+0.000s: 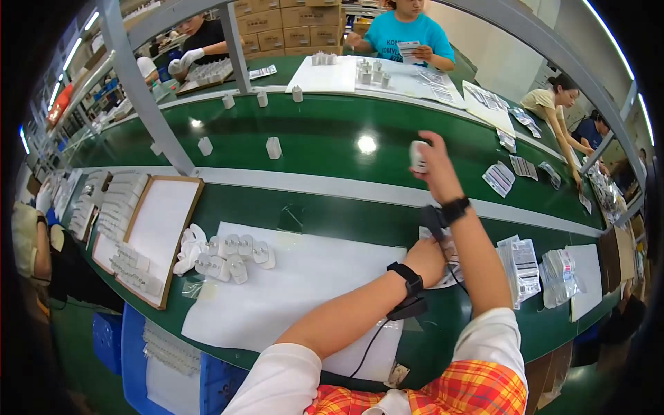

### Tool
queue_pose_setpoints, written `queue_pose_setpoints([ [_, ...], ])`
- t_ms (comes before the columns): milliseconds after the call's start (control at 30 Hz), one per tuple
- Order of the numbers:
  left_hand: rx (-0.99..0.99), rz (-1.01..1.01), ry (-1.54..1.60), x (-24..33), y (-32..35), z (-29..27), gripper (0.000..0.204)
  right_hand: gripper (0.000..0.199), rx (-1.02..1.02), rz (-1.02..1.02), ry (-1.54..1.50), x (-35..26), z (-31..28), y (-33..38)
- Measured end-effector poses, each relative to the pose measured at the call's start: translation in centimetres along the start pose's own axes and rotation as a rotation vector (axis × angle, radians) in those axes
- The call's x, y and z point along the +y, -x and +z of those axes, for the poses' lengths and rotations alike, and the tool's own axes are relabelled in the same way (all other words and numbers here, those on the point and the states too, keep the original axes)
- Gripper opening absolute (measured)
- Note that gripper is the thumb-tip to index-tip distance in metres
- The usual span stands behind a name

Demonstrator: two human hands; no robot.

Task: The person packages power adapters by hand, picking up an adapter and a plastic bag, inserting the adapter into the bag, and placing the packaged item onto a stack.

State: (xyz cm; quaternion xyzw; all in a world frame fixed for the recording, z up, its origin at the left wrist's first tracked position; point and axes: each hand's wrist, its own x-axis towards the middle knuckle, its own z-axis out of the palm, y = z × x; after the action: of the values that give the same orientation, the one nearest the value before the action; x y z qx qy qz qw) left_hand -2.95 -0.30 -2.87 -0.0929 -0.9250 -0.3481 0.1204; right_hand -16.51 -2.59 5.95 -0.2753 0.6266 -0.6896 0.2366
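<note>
Right hand [434,160] grips small white plastic adapter [417,156] above green counter [325,138]; left hand [427,259] rests on clear packets [448,257], grip indiscernible.

left hand [430,257] fingers hidden behind right forearm, raised right hand [434,160] motion-blurred

Green worktop [325,142]; white sheet [297,290]; cluster of white plug adapters [232,254]; wooden-framed tray [155,235]; 2 upright adapters [274,147] on belt; clear bagged packets [522,266]; stacked cardboard boxes [290,24]
</note>
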Motion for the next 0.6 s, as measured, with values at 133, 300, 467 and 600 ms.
queue_pose_setpoints([
  [133, -0.059, 0.154, -0.292, -0.7, 0.2, 0.6, 0.038, 0.049, 0.014, -0.06, 0.249, 0.7, -6.9, 8.3],
  [300, -0.036, 0.104, -0.281, -2.1, 0.2, 1.2, 0.043, 0.056, 0.09, -0.035, 0.751, 1.5, -7.2, 18.4],
  [467, -0.07, 0.085, -0.147, -0.8, -0.6, 0.5, 0.039, 0.061, -0.071, -0.131, 1.088, -0.3, -8.7, 21.7],
  [600, -0.077, -0.029, 0.114, -1.3, -0.8, 0.0, 0.034, 0.058, -0.16, -0.46, 1.187, 1.4, -9.2, 21.8],
])
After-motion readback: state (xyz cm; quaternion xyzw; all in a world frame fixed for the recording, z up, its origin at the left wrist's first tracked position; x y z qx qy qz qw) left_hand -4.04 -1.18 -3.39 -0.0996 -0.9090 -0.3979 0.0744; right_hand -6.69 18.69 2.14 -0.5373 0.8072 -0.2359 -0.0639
